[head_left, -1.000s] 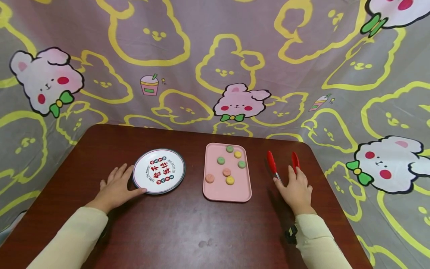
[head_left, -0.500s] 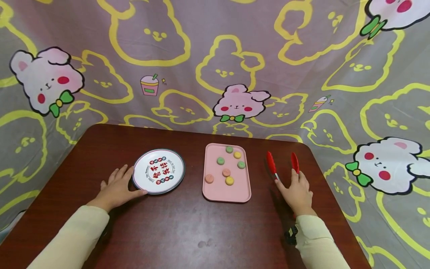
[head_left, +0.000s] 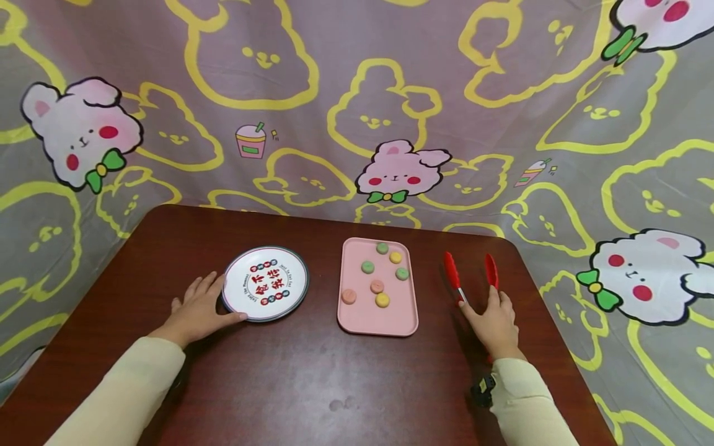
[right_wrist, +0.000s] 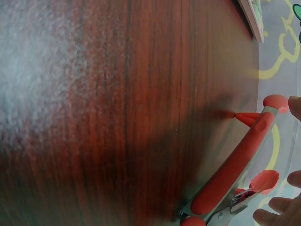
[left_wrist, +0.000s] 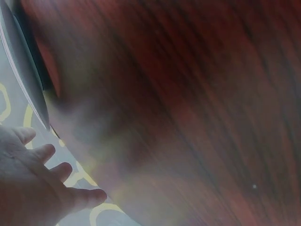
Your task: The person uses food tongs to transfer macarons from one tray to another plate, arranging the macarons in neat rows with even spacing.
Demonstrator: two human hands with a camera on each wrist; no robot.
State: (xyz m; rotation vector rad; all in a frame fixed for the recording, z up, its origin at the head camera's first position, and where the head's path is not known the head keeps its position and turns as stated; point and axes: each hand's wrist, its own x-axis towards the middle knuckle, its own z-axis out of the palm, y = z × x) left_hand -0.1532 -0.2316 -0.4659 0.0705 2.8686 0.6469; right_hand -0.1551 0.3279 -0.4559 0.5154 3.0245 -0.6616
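Brown table [head_left: 312, 378] below, cartoon curtain [head_left: 346, 37] above. My left hand [head_left: 198, 313], spread, at plate [head_left: 299, 286], mid-left; my right hand [head_left: 495, 325] at tongs [head_left: 452, 270], right, grip unclear.

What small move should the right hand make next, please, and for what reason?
Probably the right hand should close its thumb and fingers round the tongs: it is at them, but its fingers look loose, and the red tips stand apart. The small round pieces lie on the pink tray, to its left.

The plate [head_left: 265, 284] reads "Enjoy the Moment" beside red Chinese characters [head_left: 273, 274]
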